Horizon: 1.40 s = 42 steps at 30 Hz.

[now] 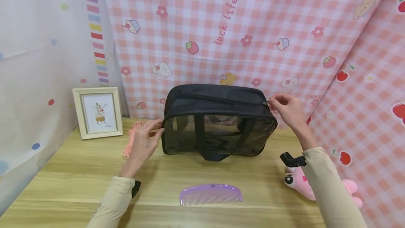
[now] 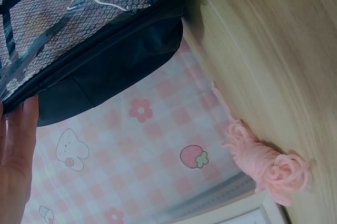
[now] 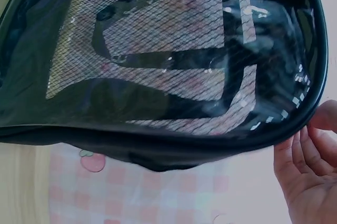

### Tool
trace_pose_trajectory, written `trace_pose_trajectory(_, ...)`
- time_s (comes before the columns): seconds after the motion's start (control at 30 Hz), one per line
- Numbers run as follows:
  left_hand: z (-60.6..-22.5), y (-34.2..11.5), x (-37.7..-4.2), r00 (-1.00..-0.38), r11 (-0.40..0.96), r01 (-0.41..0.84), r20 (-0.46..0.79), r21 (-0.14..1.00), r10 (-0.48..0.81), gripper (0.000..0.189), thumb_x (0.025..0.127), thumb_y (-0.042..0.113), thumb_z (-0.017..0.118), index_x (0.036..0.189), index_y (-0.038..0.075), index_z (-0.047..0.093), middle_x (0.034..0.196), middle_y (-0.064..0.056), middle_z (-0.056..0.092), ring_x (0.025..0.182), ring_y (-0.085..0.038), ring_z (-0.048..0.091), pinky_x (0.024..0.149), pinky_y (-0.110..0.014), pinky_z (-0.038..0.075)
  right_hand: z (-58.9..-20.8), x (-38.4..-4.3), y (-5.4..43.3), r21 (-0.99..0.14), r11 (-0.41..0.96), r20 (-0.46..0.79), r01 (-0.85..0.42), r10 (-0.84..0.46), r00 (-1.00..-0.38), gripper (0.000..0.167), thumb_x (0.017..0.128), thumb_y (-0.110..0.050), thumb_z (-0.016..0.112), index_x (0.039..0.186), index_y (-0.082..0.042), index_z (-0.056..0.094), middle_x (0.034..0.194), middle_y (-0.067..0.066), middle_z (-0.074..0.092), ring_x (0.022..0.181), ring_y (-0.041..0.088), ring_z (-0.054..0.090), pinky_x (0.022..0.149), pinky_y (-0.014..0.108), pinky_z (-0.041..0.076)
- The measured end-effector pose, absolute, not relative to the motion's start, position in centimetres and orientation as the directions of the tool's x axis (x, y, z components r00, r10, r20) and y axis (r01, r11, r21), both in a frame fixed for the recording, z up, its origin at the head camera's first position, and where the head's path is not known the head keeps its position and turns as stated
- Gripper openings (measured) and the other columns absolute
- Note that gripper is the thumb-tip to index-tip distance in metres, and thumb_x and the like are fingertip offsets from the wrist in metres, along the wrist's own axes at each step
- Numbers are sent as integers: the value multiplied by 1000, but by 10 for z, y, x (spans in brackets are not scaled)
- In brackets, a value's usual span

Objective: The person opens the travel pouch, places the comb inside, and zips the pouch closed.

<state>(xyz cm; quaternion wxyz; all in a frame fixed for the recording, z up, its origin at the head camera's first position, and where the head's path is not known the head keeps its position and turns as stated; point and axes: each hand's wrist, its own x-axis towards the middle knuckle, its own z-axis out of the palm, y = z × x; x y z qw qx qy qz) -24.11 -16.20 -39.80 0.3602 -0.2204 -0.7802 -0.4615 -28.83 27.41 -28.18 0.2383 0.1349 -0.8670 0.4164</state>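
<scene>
A black bag (image 1: 180,136) with see-through front and mesh stands upright on the table, its strap handle (image 1: 215,157) hanging down in front. At its top right end my right hand (image 1: 289,110) pinches the zipper pull (image 1: 265,103) between thumb and fingers. The zipper line runs along the top and looks closed. My left hand (image 1: 147,140) holds the bag's left side edge, thumb toward the front; in the left wrist view its fingers (image 2: 18,134) meet the piped edge. In the right wrist view the right hand (image 3: 310,166) is at the bag's corner, the pull hidden there.
A purple comb (image 1: 211,188) lies in front of the bag. Behind the left hand is a bundle of pink cord (image 1: 130,140), with a picture frame (image 1: 77,115) farther left. A pink plush toy (image 1: 300,182) lies partly under the right forearm. Checked cloth (image 1: 221,59) hangs behind.
</scene>
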Motion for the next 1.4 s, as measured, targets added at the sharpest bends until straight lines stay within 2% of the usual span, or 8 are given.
trace_pose_trajectory(0.13,-399,-164,-239,-632,482,681,775,552,6,30,80,-12,69,108,-2,67,99,-14,67,86,-25,66,67,-32,58,-273,-290,264,-626,638,519,-448,-87,-850,25,94,-17,62,99,6,68,83,20,67,69,21,66,53,16,51)
trace_pose_trajectory(0.4,-399,-164,-240,-626,475,688,780,548,8,30,79,-12,69,108,-1,68,99,-13,67,86,-24,66,67,-31,58,-271,-293,265,-647,614,515,-452,-86,-853,19,92,-9,62,98,8,68,82,23,67,66,17,66,50,17,50)
trace_pose_trajectory(0.53,-400,-163,-240,-632,471,686,775,554,9,31,79,-12,69,108,-1,68,100,-13,67,85,-24,66,67,-31,58,-270,-291,267,-631,633,506,-450,-104,-856,20,93,-10,61,99,7,67,83,22,67,67,17,65,50,18,51)
trace_pose_trajectory(0.8,-397,-163,-239,-651,486,669,759,562,19,30,81,-10,69,110,0,67,99,-12,67,87,-23,66,68,-31,58,-262,-288,265,-553,699,501,-453,-156,-851,21,94,-14,60,96,5,67,81,18,67,72,32,65,52,18,50)
trace_pose_trajectory(1.2,-396,-162,-238,-664,488,656,747,576,12,31,81,-10,69,110,0,67,101,-13,67,87,-23,65,69,-32,58,-252,-286,261,-527,738,440,-422,-188,-878,28,97,-22,57,103,3,67,87,17,68,79,33,64,53,20,50)
trace_pose_trajectory(1.4,-398,-164,-239,-640,490,677,768,550,21,31,80,-11,70,110,-2,67,102,-15,67,85,-24,66,68,-33,59,-247,-286,257,-490,748,429,-448,-241,-871,22,96,-16,58,101,3,67,84,15,69,77,32,66,51,22,50)
